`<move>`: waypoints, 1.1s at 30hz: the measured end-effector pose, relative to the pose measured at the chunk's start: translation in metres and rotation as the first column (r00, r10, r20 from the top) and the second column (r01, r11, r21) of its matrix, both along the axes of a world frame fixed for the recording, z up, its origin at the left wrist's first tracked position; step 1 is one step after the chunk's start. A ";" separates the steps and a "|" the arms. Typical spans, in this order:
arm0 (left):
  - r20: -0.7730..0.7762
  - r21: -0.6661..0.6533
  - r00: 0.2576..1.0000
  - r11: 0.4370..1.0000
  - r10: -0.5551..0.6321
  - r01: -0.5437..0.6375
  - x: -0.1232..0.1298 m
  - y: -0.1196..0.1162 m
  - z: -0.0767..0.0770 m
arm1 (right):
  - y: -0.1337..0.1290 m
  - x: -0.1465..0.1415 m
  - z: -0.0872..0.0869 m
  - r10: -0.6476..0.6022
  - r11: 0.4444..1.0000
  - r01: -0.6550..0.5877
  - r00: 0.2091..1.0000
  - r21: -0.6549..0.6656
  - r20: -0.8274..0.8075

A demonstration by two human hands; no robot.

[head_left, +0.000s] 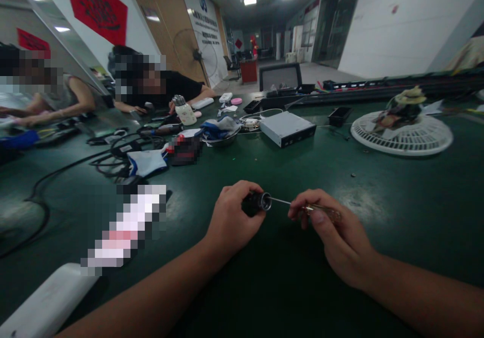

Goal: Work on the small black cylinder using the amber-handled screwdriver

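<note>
My left hand (235,213) is wrapped round a black cylinder (252,203), whose silver-rimmed round end faces right. Most of the cylinder is hidden by the fingers, and its exact kind cannot be made out. In my right hand (335,232) is a screwdriver (312,209) with a see-through amber handle, gripped between thumb and fingers. Its thin metal shaft points left, and the tip meets the cylinder's round end. Whether the tip is inside or only against the rim is unclear. Both hands are just above the dark green table (264,287).
A pixelated, lit device (124,227) and a white object (45,302) lie at left. Beyond are cables (113,151), a cloth-filled bowl (223,129), a grey disc drive (287,129) and a round white grille (401,134). Two people sit at the far left.
</note>
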State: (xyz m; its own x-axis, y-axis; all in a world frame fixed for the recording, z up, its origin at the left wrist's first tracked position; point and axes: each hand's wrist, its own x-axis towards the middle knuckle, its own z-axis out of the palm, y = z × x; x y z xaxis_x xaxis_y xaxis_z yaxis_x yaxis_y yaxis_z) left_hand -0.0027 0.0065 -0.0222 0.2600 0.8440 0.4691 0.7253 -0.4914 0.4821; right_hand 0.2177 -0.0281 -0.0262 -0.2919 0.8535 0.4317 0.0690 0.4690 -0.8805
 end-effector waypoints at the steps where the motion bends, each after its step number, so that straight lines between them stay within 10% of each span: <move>1: -0.002 -0.003 1.000 1.000 0.004 -0.004 0.000 0.000 0.000 | 0.000 0.000 0.000 -0.008 1.000 0.008 1.000 -0.001 -0.001; 17: -0.010 0.000 1.000 1.000 -0.022 0.022 0.001 0.000 0.002 | -0.001 0.002 0.001 0.078 0.997 -0.078 0.997 -0.001 -0.007; 33: -0.037 0.014 0.999 1.000 -0.024 0.025 0.001 0.000 0.003 | -0.003 0.002 0.003 -0.085 0.996 0.086 0.995 -0.019 0.044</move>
